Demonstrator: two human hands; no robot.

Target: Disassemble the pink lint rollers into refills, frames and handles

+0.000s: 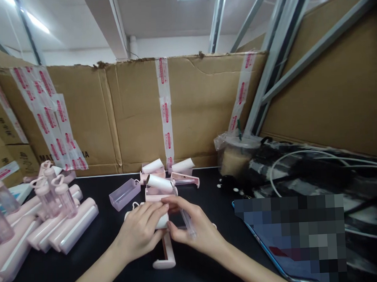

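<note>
Containers in the head view stand beyond the hands: a pink case bears a tilted spare roll; a translucent lilac tray lies to its left; a lidded plastic cup near the cardboard wall holds a beige drink; small looped bottles rest on pink cylinders at left. The white roll lies between both hands, its long axis seemingly left to right, its ends mostly hidden; a pink frame extends below it toward the wearer; the left hand has its fingers nearly closed over the roll; the right hand curls about a clear cover, thumb and forefinger parted at the roll's right end; whether these two grip it cannot be told.
</note>
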